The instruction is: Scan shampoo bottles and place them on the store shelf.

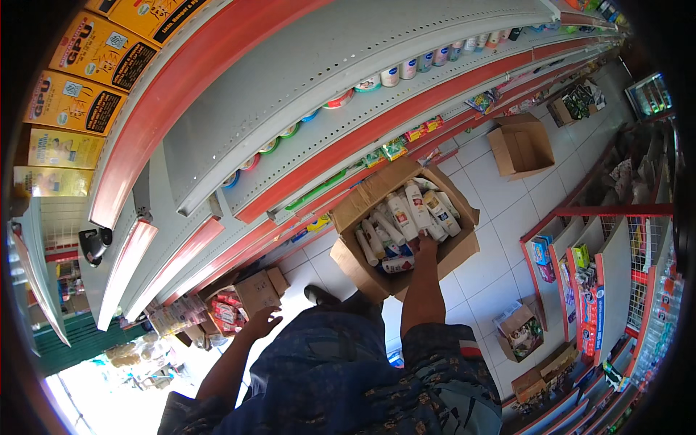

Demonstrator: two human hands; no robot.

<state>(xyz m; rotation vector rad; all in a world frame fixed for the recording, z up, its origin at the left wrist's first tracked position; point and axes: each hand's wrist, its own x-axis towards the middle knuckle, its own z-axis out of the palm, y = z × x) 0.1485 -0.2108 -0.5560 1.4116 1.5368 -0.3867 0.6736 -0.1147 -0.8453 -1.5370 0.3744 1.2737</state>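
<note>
An open cardboard box full of mostly white plastic bottles stands before me. My right hand reaches down into it, with its fingers at the lower end of a white bottle. Whether those fingers grip the bottle cannot be made out. Beside it lie another white bottle and one with a dark blue label and gold cap. My left hand hangs at my side, holding nothing, its fingers slightly apart. Close to it is a carton with red packs.
Red-edged metal shelves run along the left, bearing a row of bottles and round tubs. An open carton sits farther down the tiled floor. At right are another carton and a stocked shelf rack.
</note>
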